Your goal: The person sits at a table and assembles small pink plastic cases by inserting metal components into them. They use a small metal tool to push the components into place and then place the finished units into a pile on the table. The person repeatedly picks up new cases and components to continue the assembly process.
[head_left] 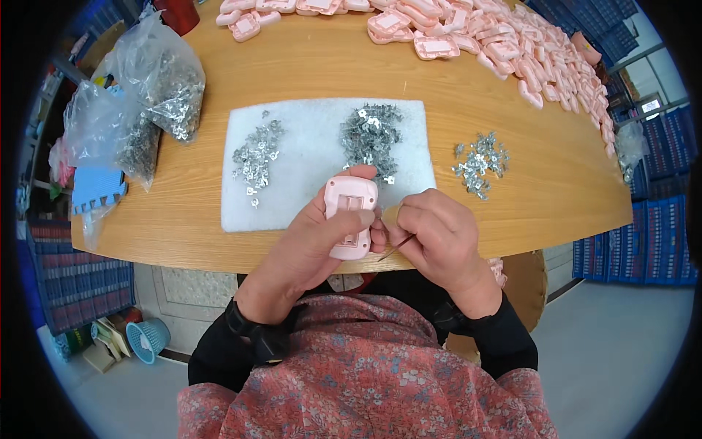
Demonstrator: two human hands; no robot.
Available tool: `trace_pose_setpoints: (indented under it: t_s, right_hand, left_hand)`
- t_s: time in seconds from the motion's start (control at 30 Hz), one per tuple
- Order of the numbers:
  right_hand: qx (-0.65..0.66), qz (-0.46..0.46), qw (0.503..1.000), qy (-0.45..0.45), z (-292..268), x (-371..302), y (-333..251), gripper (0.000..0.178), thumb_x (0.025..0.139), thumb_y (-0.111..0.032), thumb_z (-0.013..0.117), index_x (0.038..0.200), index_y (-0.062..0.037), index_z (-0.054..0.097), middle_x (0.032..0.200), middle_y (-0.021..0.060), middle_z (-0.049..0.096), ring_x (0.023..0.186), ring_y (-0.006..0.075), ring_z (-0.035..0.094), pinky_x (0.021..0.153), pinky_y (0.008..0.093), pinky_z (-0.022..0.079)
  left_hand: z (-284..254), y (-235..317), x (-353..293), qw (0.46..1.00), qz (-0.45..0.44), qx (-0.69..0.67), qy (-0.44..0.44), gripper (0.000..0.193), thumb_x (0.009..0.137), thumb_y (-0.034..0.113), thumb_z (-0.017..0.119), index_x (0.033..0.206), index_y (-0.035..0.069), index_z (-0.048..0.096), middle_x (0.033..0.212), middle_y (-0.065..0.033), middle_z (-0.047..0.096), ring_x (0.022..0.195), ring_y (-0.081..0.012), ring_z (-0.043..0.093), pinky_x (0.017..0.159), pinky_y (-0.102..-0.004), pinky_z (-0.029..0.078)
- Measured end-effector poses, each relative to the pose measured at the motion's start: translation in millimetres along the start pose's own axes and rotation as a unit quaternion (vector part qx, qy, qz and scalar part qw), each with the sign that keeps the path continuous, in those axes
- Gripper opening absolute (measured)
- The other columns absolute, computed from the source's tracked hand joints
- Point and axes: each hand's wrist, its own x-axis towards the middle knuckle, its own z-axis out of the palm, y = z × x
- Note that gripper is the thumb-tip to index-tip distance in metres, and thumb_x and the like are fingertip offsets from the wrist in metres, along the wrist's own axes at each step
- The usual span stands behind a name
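Observation:
My left hand [300,241] is wrapped round a pale pink plastic casing [352,189], its thumb lying across the recessed battery compartment. The casing is held upright over the front edge of a white foam mat [307,208]. Close by its right edge, my right hand [441,232] is closed with the fingers pinched together. A thin, dark, pointed tool [395,248] sticks out below those fingers, tip toward the casing; its exact kind is unclear. Whether the fingertips also hold a small part cannot be made out. On the mat lie small metal battery contacts in a left pile [256,157] and a denser right pile [371,135].
Another heap of metal contacts [481,162] lies right of the mat. Many pink casings [504,44] are piled along the table's far and right side. Clear plastic bags of metal parts [172,88] stand at the left, near a blue foam piece [97,192].

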Motion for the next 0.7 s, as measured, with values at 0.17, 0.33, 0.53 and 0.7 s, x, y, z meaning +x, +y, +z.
trace_pose_setpoints:
  t_s: [0.17,0.33,0.53,0.7]
  right_hand:
    - [-0.049,-0.059,0.997,-0.017,-4,-7,3,0.026,0.065,-0.009,0.076,0.088,-0.0042,0.065,0.085,0.0066,0.062,0.067,0.0217,0.061,0.053,0.0317,0.049]
    - [-0.037,-0.057,0.997,-0.043,-6,-5,2,0.023,0.069,-0.007,0.075,0.088,-0.003,0.065,0.084,0.0078,0.062,0.066,0.0235,0.061,0.053,0.0331,0.049]
    - [0.168,0.294,0.941,-0.018,-7,-17,-4,0.011,0.087,-0.006,0.071,0.088,-0.0006,0.061,0.075,0.003,0.056,0.063,0.013,0.052,0.056,0.0257,0.042]
    - [0.336,0.465,0.816,-0.076,-9,-12,-12,0.016,0.092,-0.012,0.069,0.086,-0.0001,0.06,0.071,-0.0057,0.046,0.067,0.0029,0.042,0.057,0.0221,0.036]
  left_hand:
    - [-1,-3,0,1.0,-0.003,0.017,0.005,0.057,0.089,0.0,0.065,0.141,0.008,0.044,0.1,-0.0048,0.058,0.08,-0.0196,0.065,0.074,-0.0358,0.056]
    - [2,-2,1,0.999,-0.001,0.026,0.02,0.055,0.088,-0.002,0.065,0.139,0.008,0.046,0.099,-0.0044,0.059,0.079,-0.0156,0.063,0.071,-0.0308,0.054]
    - [-1,-3,2,0.988,0.056,0.142,0.032,0.057,0.088,-0.001,0.065,0.141,0.008,0.045,0.098,-0.0044,0.06,0.08,-0.0152,0.063,0.072,-0.0311,0.053]
    - [1,-6,5,0.971,0.071,0.227,0.037,0.054,0.088,-0.001,0.063,0.139,0.008,0.047,0.098,-0.0021,0.06,0.081,-0.0107,0.062,0.074,-0.0279,0.053]
